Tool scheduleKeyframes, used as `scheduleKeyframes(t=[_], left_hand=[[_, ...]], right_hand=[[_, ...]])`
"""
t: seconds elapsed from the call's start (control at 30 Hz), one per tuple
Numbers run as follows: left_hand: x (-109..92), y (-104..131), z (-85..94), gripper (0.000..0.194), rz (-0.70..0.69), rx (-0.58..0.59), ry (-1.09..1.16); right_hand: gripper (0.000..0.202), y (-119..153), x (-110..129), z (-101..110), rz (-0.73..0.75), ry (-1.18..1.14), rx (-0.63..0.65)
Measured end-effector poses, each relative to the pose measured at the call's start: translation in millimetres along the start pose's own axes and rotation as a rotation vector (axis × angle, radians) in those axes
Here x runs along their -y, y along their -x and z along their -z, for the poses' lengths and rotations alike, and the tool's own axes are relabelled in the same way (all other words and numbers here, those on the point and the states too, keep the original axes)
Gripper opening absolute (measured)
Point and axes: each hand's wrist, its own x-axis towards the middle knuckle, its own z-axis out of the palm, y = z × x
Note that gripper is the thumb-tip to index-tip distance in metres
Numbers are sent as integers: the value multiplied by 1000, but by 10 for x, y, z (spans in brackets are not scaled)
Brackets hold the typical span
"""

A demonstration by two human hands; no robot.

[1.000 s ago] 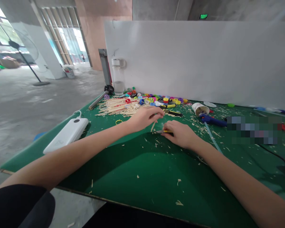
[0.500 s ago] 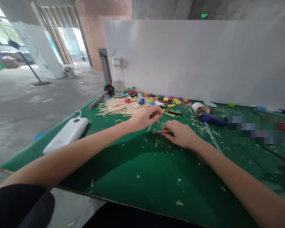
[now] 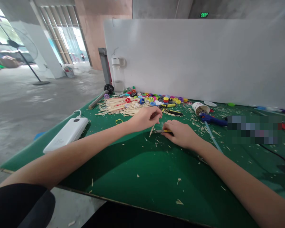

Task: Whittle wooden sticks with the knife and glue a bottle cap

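My left hand (image 3: 146, 118) is closed in a pinch on a thin wooden stick (image 3: 152, 130), whose lower end slants down toward the green table (image 3: 137, 196). Just to its right, my right hand (image 3: 179, 133) is wrapped round a yellow-and-black utility knife (image 3: 166, 130). The knife's blade points left, close to the stick; whether they touch I cannot tell. Pale wood shavings (image 3: 156, 144) lie under and around both hands. Behind my left hand spreads a pile of similar wooden sticks (image 3: 116, 107).
Coloured bottle caps (image 3: 165, 99) and another yellow-black knife (image 3: 172, 112) lie behind my hands. A white power bank (image 3: 66, 134) is at left, a clear bottle (image 3: 118, 76) at the back. At right are a tipped paper cup (image 3: 201, 108) and a blue glue gun (image 3: 212, 119).
The stick in my left hand has shifted slightly, and its lower end now shows longer below the fingers. My right hand with the knife is nearly still.
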Motion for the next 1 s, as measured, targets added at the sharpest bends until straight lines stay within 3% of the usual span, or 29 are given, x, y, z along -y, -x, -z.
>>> scheduleKeyframes(t=[0.27,0.63,0.8,1.0], left_hand=[[42,-3,-12,10,19,6,108],[21,-25,40,26,69,-22,79],[54,-24,43,27,53,-44,158],[115,-63,23,19,59,-1,245]], right_hand=[[20,-8,-5,-2,-4,4,7],[18,0,8,43,-10,-52,27],[17,37,-101,66,-28,-93,40],[19,60,-249,56,-95,-82,-40]])
